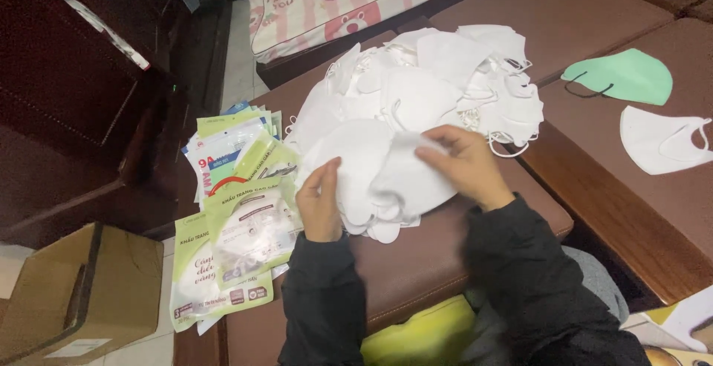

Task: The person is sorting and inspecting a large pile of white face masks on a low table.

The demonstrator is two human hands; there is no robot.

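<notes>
White face mask (371, 169) is pinched between both hands, left hand (321, 203) and right hand (464, 162), atop the mask pile (438, 84).

You've got dim, cool indoor light here; the white pile of masks (416, 106) glares almost featureless, the dark cabinet (67, 91) sinks into shadow, and everything looks slightly soft.

Bare left hand (319, 206) and right hand (466, 164), no gloves or rings. Black padded jacket sleeves, puffy, reaching down to both wrists.
</notes>
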